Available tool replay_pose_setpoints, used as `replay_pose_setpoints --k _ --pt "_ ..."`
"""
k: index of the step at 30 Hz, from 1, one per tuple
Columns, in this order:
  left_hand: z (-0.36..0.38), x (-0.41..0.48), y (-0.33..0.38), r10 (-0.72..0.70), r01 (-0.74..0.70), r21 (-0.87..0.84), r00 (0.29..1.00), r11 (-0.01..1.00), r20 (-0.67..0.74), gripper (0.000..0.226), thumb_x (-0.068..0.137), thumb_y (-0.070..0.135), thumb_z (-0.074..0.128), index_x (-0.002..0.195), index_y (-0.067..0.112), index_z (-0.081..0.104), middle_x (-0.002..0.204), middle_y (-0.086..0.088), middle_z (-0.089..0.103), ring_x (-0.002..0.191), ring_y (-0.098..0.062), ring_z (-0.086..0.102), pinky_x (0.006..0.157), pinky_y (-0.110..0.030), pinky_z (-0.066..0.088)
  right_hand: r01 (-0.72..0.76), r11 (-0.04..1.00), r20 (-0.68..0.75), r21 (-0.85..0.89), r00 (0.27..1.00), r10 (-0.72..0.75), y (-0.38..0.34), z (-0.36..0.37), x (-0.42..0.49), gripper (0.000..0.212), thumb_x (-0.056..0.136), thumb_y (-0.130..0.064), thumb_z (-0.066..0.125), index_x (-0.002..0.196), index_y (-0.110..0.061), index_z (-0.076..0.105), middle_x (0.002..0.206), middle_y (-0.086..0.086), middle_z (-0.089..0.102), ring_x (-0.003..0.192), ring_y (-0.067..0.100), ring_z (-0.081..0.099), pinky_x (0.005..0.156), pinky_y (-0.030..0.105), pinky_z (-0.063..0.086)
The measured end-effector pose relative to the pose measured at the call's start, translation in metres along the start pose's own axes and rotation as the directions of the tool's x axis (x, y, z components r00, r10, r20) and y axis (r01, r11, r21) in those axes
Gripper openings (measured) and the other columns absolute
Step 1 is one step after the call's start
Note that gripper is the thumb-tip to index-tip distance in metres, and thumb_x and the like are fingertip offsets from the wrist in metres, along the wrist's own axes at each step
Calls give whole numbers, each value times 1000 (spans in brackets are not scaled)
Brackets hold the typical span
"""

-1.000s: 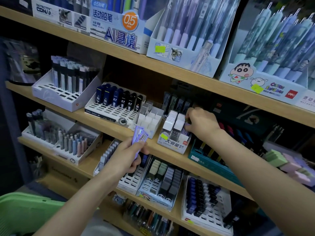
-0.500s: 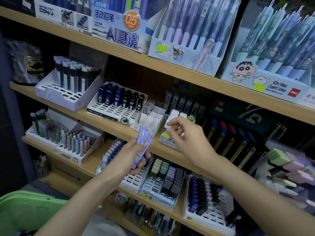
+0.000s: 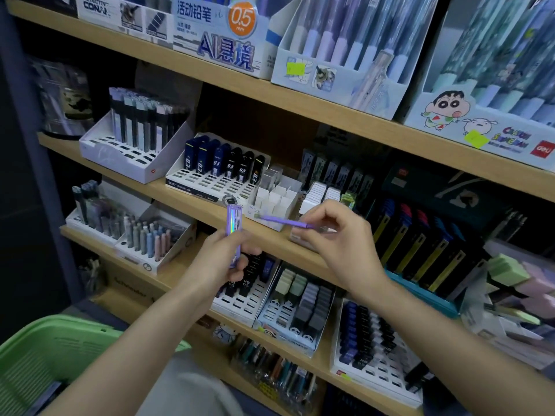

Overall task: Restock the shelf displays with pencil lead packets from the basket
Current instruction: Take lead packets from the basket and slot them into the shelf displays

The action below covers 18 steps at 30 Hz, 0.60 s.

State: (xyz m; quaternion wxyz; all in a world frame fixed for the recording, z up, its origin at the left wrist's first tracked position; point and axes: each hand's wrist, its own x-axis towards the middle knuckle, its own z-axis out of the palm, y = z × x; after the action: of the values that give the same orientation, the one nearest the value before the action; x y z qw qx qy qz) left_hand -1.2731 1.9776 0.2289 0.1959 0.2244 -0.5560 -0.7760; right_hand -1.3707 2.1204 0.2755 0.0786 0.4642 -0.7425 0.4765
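Head view: the purple lead packet (image 3: 282, 221), pinched by one end in the right grip (image 3: 339, 249), could slip or snag on the white display tray (image 3: 271, 202) just beyond. The left grip (image 3: 219, 265), fingers curled, holds a spare packet stack (image 3: 234, 232) upright alongside. Both forearms reach forward, with the green basket (image 3: 45, 349) below left.

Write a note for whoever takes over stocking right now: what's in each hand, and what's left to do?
Left hand grips an upright stack of purple packets.
Right hand pinches a single packet, held level in front of the white box.
Basket sits lower left; contents hidden.
Done: these packets are out of the basket.
Left: shelve the single packet, probably in the white box's empty slots, then the stack.
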Motion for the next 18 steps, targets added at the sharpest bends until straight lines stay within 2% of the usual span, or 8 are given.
replay_pose_setpoints --k 3,4,6,9,11,13,15,18 --pt "3 -3 4 8 -5 -58 999 998 53 19 96 23 51 101 7 61 71 -3 67 44 -7 37 39 -17 27 369 918 100 -146 929 -357 8 7 -14 12 79 2 72 84 -8 66 92 1 62 84 9 60 69 25 54" --pt "5 -5 5 25 -22 -64 998 998 50 17 95 22 53 95 7 61 66 0 63 44 -7 37 40 -17 27 436 883 140 -177 899 -415 12 11 -19 10 81 -2 70 87 -8 64 96 -1 59 85 12 61 67 30 54" --pt "6 -7 6 66 -65 -58 997 996 29 18 94 17 56 78 9 55 50 6 50 43 -6 35 40 -16 27 473 856 219 -210 876 -430 14 15 -25 7 87 -16 63 91 -12 60 104 -7 52 87 16 60 66 36 54" --pt "3 -8 5 148 -148 38 989 988 17 17 93 15 57 81 6 50 52 3 36 41 -4 31 39 -13 27 363 912 331 -191 899 -288 11 18 -31 29 89 -41 56 103 -16 58 114 -9 49 99 10 57 82 33 52" --pt "2 -11 5 195 -202 141 979 969 62 15 93 16 57 87 3 54 52 4 34 41 -4 29 40 -13 27 170 974 313 -151 943 -116 4 16 -30 32 89 -41 57 115 -24 54 114 -15 49 107 -1 53 93 20 46" --pt "5 -13 5 207 -237 220 967 946 148 14 92 17 59 91 3 55 48 10 38 41 -3 31 40 -13 28 10 988 256 -156 966 30 -2 9 -24 43 87 -35 62 127 -31 45 114 -20 48 105 -8 51 91 12 44" --pt "9 -15 6 175 -232 286 962 930 209 14 91 18 61 92 8 52 44 13 40 38 -2 32 39 -13 28 -88 986 259 -145 958 123 -6 2 -15 53 84 -29 68 130 -32 44 110 -20 53 93 -6 57 84 13 48" --pt "13 -15 7 110 -195 351 963 916 248 21 89 19 63 99 8 49 43 13 38 36 -1 32 37 -14 28 -220 976 353 -13 912 210 -7 -7 -9 38 77 -19 75 111 -27 60 86 -9 64 75 8 64 75 23 56"
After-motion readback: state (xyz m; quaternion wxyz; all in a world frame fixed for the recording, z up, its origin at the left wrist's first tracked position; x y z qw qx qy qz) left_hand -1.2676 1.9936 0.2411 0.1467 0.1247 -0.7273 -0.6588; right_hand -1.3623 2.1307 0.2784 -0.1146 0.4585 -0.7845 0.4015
